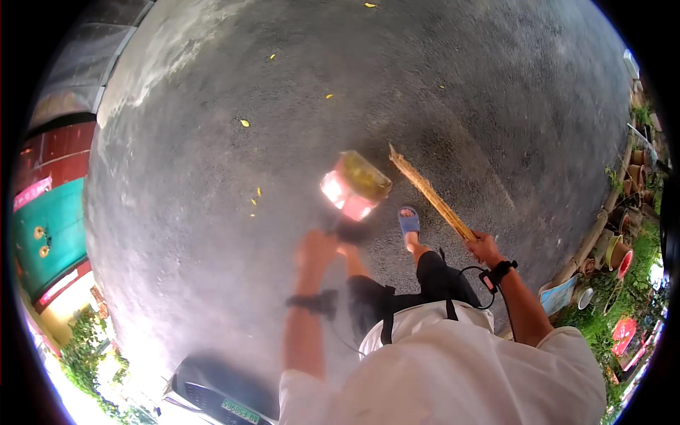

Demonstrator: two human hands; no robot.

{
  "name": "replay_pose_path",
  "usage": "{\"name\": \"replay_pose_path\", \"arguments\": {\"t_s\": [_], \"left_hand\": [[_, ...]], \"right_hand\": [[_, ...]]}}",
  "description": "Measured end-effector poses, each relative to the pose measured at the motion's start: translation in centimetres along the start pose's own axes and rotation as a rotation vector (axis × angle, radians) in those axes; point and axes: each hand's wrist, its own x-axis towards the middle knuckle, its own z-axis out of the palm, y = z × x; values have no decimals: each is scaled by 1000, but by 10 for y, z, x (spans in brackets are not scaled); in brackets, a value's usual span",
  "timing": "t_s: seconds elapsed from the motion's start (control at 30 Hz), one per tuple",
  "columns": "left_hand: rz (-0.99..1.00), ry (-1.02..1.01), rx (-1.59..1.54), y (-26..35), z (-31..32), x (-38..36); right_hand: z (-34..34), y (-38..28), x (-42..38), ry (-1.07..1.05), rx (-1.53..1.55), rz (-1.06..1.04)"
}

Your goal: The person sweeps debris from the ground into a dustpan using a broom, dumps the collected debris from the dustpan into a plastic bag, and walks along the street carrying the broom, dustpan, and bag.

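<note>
My right hand (483,248) is closed around the thick end of a straw broom (432,195), a long, narrow, yellowish bundle slanting away to a frayed tip. Motion blurs my left hand (316,249), which looks closed. Just beyond it is a boxy dustpan (363,176), yellow-green on one side and glaring pinkish white on the other. It appears to be held off the ground; the grip itself is smeared. The broom's tip lies to the right of the dustpan, apart from it.
Grey paving (234,163) with scattered yellow leaves (245,123) spreads ahead. A slippered foot (409,220) stands below the broom. Behind on the left is a vehicle with a green plate (241,410). Flowerpots (618,255) and plants line the right edge; a teal panel (53,234) is at left.
</note>
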Motion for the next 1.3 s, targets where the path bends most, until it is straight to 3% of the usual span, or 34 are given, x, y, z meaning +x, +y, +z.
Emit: {"name": "replay_pose_path", "arguments": {"t_s": [0.07,0.17,0.3,0.4,0.6,0.8,0.9,0.93,1.03,1.1,1.17,1.2,1.3], "left_hand": [[-17,80,-93,-26,7,-2],[-5,31,-157,-75,1,-9],[-146,13,-281,-140,-22,-52],[-115,79,-393,-200,-20,-81],[-326,67,-546,-287,-11,-141],[-547,152,-764,-353,-9,-194],[-408,284,-567,-385,4,-211],[-434,233,-508,-403,27,-206],[-652,311,-770,-428,24,-203],[-708,321,-782,-443,26,-200],[-772,316,-799,-453,11,-194],[-775,199,-664,-463,30,-188],[-772,249,-693,-478,35,-174]], "right_hand": [[14,-10,-12,19,121,-6],[37,-35,-35,31,170,-56],[96,-68,-48,-3,210,-114],[148,-106,-60,-2,78,-141],[249,-202,-80,-61,-56,-208],[350,-308,-57,-257,-263,-284],[409,-357,-35,-266,-365,-314],[427,-373,-24,-293,-357,-319],[486,-416,6,-293,-414,-329],[527,-441,23,-311,-427,-334],[565,-458,47,-313,-396,-337],[585,-464,55,-316,-399,-326],[642,-459,63,-264,-446,-349]]}}
